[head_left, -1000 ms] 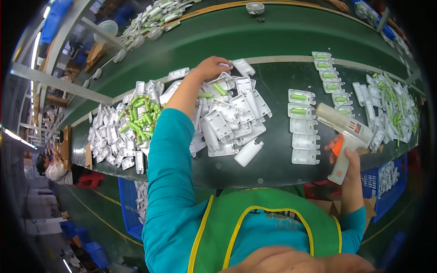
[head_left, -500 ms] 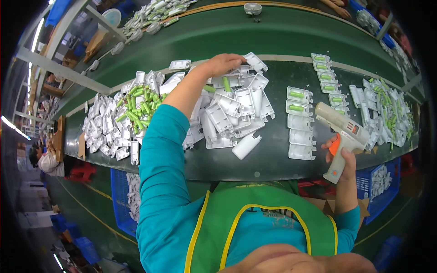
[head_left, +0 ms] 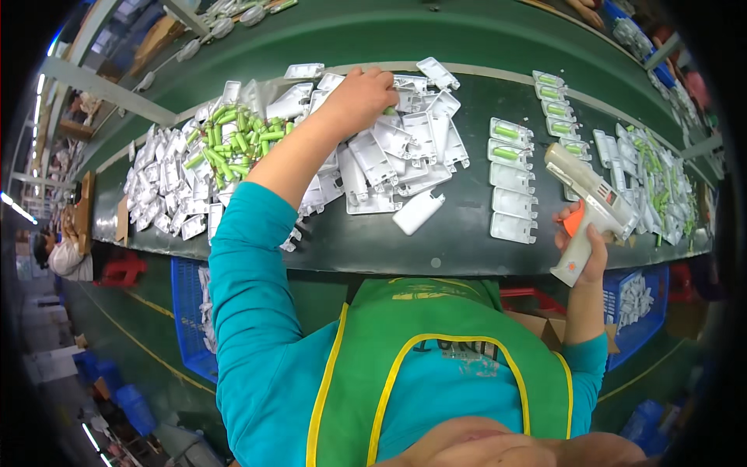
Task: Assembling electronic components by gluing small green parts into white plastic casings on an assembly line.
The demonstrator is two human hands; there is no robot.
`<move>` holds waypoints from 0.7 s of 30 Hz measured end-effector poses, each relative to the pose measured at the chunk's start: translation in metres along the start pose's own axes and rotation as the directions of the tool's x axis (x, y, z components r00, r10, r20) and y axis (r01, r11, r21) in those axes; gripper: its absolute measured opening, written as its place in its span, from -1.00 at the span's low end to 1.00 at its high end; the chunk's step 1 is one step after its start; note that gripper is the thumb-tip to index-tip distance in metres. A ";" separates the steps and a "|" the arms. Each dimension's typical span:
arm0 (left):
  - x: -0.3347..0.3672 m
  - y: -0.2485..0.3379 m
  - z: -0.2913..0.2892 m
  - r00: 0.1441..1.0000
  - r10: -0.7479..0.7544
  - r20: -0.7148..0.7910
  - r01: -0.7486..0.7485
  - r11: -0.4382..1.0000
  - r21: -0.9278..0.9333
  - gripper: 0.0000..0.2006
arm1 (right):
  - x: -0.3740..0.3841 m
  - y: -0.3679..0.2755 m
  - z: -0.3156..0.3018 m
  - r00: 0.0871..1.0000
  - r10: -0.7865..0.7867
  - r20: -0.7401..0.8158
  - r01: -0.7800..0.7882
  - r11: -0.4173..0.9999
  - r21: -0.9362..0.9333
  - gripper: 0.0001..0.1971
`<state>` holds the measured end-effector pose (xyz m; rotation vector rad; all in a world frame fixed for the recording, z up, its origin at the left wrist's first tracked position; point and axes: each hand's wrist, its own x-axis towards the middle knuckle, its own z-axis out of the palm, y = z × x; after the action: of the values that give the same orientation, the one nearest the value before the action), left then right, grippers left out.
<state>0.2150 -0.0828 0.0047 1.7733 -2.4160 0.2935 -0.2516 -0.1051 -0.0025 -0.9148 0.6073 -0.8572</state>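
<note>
Green cylindrical cells [head_left: 233, 144] lay heaped on L side of dark counter [head_left: 459, 253]. Next, L hand [head_left: 362, 97] was atop pile of white plastic casings [head_left: 420, 140], fingers curled, couldn't tell if holding any. Then col. of white casings [head_left: 512, 180]; R hand [head_left: 596, 255], fingers closed, gripped off-white pistol-shaped glue gun [head_left: 595, 194].

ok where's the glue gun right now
On the right side of the head view, the glue gun is in the right hand, between the column of five white shells and the heap of white and green parts.
</note>
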 end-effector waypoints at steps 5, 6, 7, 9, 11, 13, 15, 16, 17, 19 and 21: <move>-0.005 -0.001 -0.005 0.994 -0.003 -0.113 -0.007 0.996 -0.087 -0.85 | -0.012 0.003 0.006 1.000 -0.002 -0.021 0.002 1.000 0.007 -0.51; -0.007 -0.001 -0.011 0.988 -0.083 -0.133 0.047 0.965 -0.258 -0.84 | -0.011 0.005 0.007 1.000 0.003 -0.017 -0.003 1.000 0.010 -0.50; -0.008 0.002 -0.016 0.978 -0.165 -0.129 0.096 0.901 -0.422 -0.83 | -0.010 0.004 0.012 1.000 0.011 -0.025 -0.011 1.000 0.025 -0.50; -0.009 0.014 -0.023 0.856 -0.501 0.131 0.346 0.366 -0.864 -0.80 | -0.012 0.004 0.013 0.999 0.033 -0.012 -0.032 0.999 0.037 -0.51; -0.004 0.029 -0.033 0.880 -0.448 0.156 0.105 -0.138 -0.985 -0.76 | -0.010 0.005 0.009 1.000 0.027 -0.014 -0.026 1.000 0.014 -0.52; 0.000 0.061 -0.038 0.891 -0.425 0.160 -0.029 -0.405 -0.914 -0.72 | -0.013 0.004 0.012 0.998 0.023 -0.053 -0.025 0.999 -0.042 -0.54; 0.002 0.091 -0.027 0.915 -0.356 0.192 0.027 -0.420 -0.907 -0.73 | -0.011 0.000 0.011 1.000 0.015 -0.025 -0.018 0.992 -0.128 -0.54; 0.004 0.109 -0.020 0.913 -0.346 0.216 0.080 -0.369 -0.926 -0.76 | -0.009 -0.001 0.010 0.999 0.012 -0.031 -0.018 0.983 -0.185 -0.54; 0.002 0.122 -0.012 0.929 -0.269 0.253 0.171 -0.293 -0.941 -0.81 | -0.008 -0.003 0.010 0.999 0.035 -0.032 -0.041 0.977 -0.210 -0.54; -0.010 0.151 0.014 0.927 -0.175 0.331 0.320 -0.085 -0.943 -0.87 | -0.009 -0.003 0.010 0.998 0.057 -0.029 -0.063 0.960 -0.271 -0.55; -0.019 0.180 0.018 0.989 -0.054 0.135 0.144 0.445 -0.884 -0.86 | -0.007 -0.003 0.003 0.996 0.086 -0.007 -0.085 0.953 -0.292 -0.56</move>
<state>0.0494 -0.0172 -0.0310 1.3459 -1.8246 -0.9553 -0.2539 -0.0987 0.0019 -1.1490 0.7773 -0.6969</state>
